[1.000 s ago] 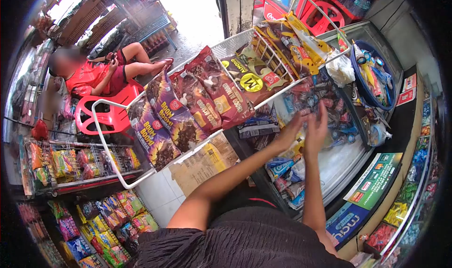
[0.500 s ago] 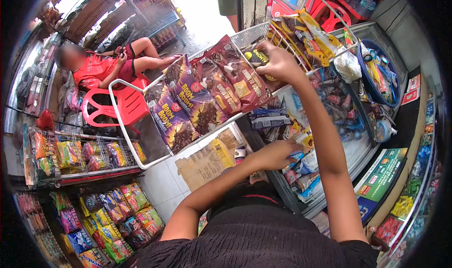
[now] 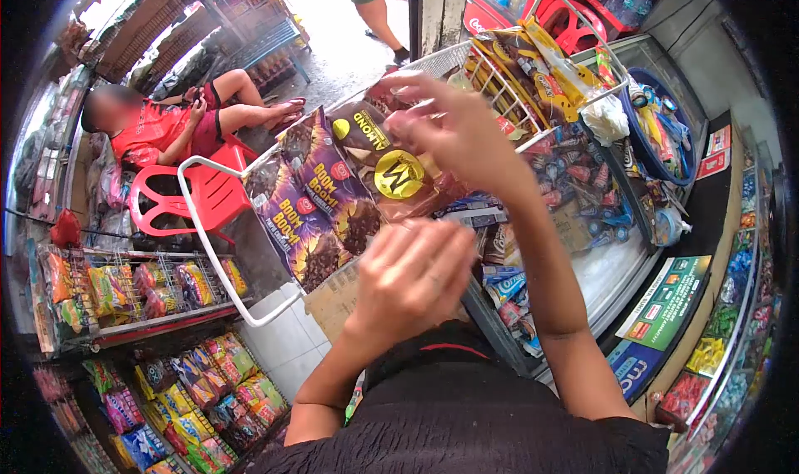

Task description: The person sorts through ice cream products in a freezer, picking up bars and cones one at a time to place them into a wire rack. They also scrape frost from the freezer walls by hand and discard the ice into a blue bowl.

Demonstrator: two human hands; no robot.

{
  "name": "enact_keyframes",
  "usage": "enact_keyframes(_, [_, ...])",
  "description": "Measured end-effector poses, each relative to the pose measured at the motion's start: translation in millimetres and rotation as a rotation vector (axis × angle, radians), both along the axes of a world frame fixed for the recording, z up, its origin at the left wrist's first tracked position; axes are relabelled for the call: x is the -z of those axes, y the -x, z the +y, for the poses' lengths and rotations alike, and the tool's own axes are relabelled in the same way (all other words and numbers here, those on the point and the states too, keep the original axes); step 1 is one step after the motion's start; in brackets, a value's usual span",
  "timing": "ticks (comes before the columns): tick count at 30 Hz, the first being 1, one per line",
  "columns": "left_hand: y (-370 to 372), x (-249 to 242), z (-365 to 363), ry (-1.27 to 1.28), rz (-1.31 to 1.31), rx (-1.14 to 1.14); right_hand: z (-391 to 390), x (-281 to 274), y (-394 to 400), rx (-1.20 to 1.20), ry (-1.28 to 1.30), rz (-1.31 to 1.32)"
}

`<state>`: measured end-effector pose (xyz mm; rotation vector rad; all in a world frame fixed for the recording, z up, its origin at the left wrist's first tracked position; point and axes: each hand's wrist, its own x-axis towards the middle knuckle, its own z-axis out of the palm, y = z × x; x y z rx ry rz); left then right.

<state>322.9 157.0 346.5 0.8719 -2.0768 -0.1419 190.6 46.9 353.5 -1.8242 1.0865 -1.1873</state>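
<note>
A white wire basket (image 3: 223, 262) holds packs of ice cream. Two purple Boom Boom packs (image 3: 310, 203) lie at its left. Beside them a brown Almond ice cream pack (image 3: 364, 131) with a round yellow M emblem lies over the reddish packs. My right hand (image 3: 466, 133) is over this pack's right part, thumb and fingers apart. Below its lower edge is my left hand (image 3: 416, 274), raised in front of the basket, fingers bent and smeared by motion; its palm side is hidden. Yellow-brown packs (image 3: 541, 66) stand at the basket's far right end.
Under the basket, a chest freezer (image 3: 603, 266) holds wrapped cones and bars. A blue tub (image 3: 666, 133) of packs stands at the right. Snack racks (image 3: 166, 287) line the left. Beyond, a person (image 3: 158, 129) sits on a red chair (image 3: 191, 195); another person's leg (image 3: 379, 20) shows behind.
The Almond pack has moved left from the basket's right section onto the reddish packs, and my right hand has shifted left with it. My left hand has risen from the freezer toward the basket.
</note>
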Motion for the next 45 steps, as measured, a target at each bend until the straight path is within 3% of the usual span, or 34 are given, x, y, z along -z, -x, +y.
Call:
enact_keyframes(1, [-4,1,-6,0.009,-0.058,-0.073,-7,3,15,0.004,-0.003,0.001])
enact_keyframes(3, [-8,0,-18,0.015,-0.12,-0.145,-18,8,58,0.213,0.086,0.355])
enact_keyframes(4, [-8,-1,-25,-0.01,-0.228,-0.197,-16,11,73,0.215,0.083,0.354])
enact_keyframes(6, [-9,1,-33,-0.039,-0.335,-0.242,-13,15,94,0.006,-0.015,0.744])
enact_keyframes(8, [-10,12,-39,-0.108,-0.516,-0.269,-15,29,97,-0.087,0.043,0.78])
enact_keyframes(9, [-11,15,-41,-0.099,-0.501,-0.272,-15,35,100,-0.18,0.103,0.814])
enact_keyframes(12, [-12,12,-41,-0.133,-0.473,-0.288,-28,40,103,-0.153,0.098,0.946])
enact_keyframes(14, [-11,11,-41,-0.134,-0.495,-0.297,-29,29,106,-0.194,0.065,0.936])
enact_keyframes(15, [-8,10,-39,-0.14,-0.481,-0.299,-23,25,109,-0.133,0.09,0.749])
enact_keyframes(16, [-4,9,-39,-0.141,-0.464,-0.31,-11,17,119,-0.1,0.069,0.752])
enact_keyframes(18, [10,4,-36,-0.102,-0.437,-0.276,15,4,131,-0.049,-0.069,0.302])
enact_keyframes(20, [28,1,-33,-0.093,-0.282,-0.021,45,8,161,-0.06,-0.109,0.182])
enact_keyframes(22, [57,13,-32,-0.088,-0.161,0.222,74,29,195,-0.11,-0.315,-0.063])
enact_keyframes(24, [90,38,-32,-0.198,-0.075,0.429,107,66,227,0.065,-0.51,-0.268])
enact_keyframes(26, [116,76,-39,-0.503,-0.151,0.507,136,106,258,0.339,-0.675,-0.349])
enact_keyframes(30, [158,151,-58,-0.58,-0.5,0.375,177,177,315,0.656,-0.868,-0.433])
enact_keyframes(32, [173,173,-66,-0.652,-0.504,0.425,179,222,340,0.73,-0.933,-0.445])
enact_keyframes(34, [187,199,-75,-0.47,-0.449,0.45,172,278,364,0.689,-1.087,-0.359])
enact_keyframes(35, [194,211,-81,-0.616,-0.453,0.449,165,308,373,0.636,-1.131,-0.336])
enact_keyframes(36, [200,219,-87,-0.627,-0.471,0.457,159,341,377,0.579,-1.179,-0.317])
enact_keyframes(38, [222,239,-99,-0.579,-0.482,0.381,150,416,382,0.431,-1.177,0.007])
enact_keyframes(39, [233,245,-105,-0.593,-0.513,0.351,152,455,382,0.426,-1.197,-0.013])
enact_keyframes(41, [256,254,-118,-0.568,-0.539,0.348,159,522,375,0.157,-0.928,0.671])
enact_keyframes(45, [293,274,-146,-0.562,-0.559,0.313,150,576,355,0.061,-1.136,0.752])
